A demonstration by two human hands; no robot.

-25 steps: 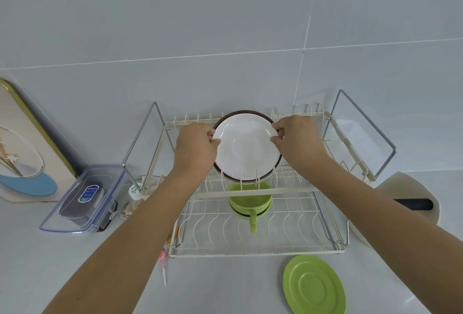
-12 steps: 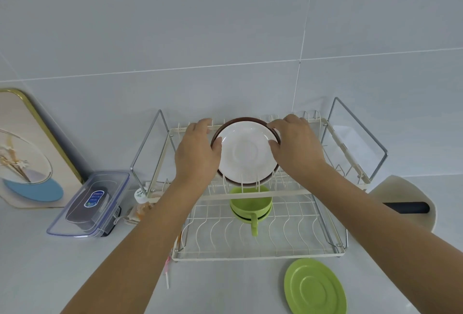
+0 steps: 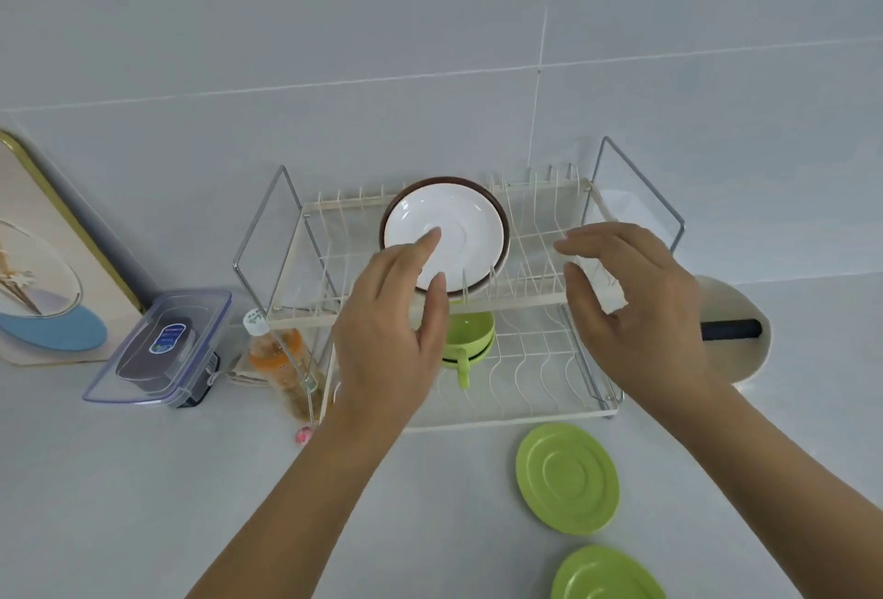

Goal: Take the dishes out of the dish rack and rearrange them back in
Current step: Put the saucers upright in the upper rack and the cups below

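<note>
Rack wire fills the middle of the frame, a two-tier stand set against the tiled wall. On its upper tier a white plate is seen standing upright between the tines, with a brown plate close behind it. Green cups are stacked on the lower tier below. Two green saucers are left on the counter at lower right, one just before the rack and another cut by the bottom edge. The left hand is held in front of the white plate with fingers straight and slightly spread, nothing gripped; whether a fingertip touches the plate cannot be told. The right hand is held at centre right before the upper tier, fingers loosely curved and apart, nothing held. The step in hand is judged to be the refilling of the rack: the plates are already seated, the saucers are not yet returned. The next move would call for a saucer to be pinched by its rim, tipped upright and slid between free tines. Half a second earlier both hands were clasped on the plate's rim; now they have been drawn back and down, released, and the second saucer has come into view.
</note>
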